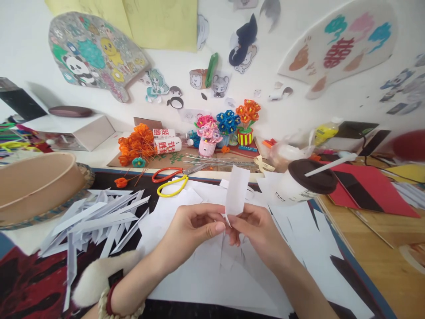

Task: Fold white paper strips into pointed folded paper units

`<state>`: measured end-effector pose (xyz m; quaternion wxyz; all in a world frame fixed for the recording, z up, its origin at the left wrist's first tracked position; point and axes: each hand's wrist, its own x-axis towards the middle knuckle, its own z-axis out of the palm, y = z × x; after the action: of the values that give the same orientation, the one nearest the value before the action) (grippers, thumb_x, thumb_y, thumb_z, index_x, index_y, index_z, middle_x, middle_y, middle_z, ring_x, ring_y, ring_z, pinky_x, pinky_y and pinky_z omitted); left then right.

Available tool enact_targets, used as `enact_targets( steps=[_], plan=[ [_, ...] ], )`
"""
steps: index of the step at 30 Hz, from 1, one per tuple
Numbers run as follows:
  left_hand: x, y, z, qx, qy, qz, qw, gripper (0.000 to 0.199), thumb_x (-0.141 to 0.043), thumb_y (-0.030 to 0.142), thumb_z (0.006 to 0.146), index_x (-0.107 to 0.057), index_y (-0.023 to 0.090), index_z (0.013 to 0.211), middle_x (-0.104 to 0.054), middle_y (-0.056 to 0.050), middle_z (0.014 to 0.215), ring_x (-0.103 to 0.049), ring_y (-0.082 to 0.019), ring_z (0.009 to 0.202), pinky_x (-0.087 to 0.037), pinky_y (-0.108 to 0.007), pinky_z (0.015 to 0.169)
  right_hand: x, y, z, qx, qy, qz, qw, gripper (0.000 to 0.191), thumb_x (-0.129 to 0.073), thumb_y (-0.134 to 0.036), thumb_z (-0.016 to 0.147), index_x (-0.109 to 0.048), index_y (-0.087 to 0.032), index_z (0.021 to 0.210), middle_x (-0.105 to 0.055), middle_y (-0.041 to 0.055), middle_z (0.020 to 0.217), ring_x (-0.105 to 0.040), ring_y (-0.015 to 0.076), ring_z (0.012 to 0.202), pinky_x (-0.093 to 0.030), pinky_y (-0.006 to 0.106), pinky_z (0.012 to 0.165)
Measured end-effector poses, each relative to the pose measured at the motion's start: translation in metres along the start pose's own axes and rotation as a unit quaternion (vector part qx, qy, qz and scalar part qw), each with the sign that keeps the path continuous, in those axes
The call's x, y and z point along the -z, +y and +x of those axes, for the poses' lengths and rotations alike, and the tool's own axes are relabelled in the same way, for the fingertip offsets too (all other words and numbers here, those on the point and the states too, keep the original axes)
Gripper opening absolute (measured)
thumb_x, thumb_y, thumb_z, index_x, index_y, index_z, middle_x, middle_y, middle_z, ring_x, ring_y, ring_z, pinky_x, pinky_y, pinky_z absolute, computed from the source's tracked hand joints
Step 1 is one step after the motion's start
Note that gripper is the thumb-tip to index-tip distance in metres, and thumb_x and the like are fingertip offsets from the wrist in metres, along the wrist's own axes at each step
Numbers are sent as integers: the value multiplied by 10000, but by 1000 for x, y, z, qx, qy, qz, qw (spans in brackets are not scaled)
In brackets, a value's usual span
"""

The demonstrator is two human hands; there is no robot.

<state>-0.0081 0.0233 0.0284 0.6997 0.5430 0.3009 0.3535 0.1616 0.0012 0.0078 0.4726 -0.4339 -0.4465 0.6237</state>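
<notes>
Between my two hands a small white paper strip [237,188] stands upright, its lower end pinched. My right hand [262,230] grips it with thumb and fingers at the lower right edge. My left hand [197,226] is closed beside it, fingertips at the strip's lower left edge and partly hidden behind it. Under both hands lie white paper sheets [186,274]. A heap of folded paper strips [99,221] lies to the left. Scissors [171,180] with one red and one yellow handle rest beyond my left hand.
A lidded cup [308,181] with a straw stands right of the sheets. At left sits a round wooden basin [36,186]. Orange flowers [137,144], bottles [168,145] and small flower pots [206,148] line the back. A red folder [372,188] lies far right.
</notes>
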Motion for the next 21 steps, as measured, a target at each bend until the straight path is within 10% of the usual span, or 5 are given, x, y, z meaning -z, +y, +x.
enact_targets(
  steps=[21],
  plan=[
    [-9,-16,-4,-73,151,186,968,181,-588,250,886,-653,159,743,-670,2,655,-615,-125,627,-475,-231,617,-1,5,1,13,-39,11,999,153,-677,-303,823,-686,-154,792,-636,5,661,-604,104,509,-465,222,476]
  ],
)
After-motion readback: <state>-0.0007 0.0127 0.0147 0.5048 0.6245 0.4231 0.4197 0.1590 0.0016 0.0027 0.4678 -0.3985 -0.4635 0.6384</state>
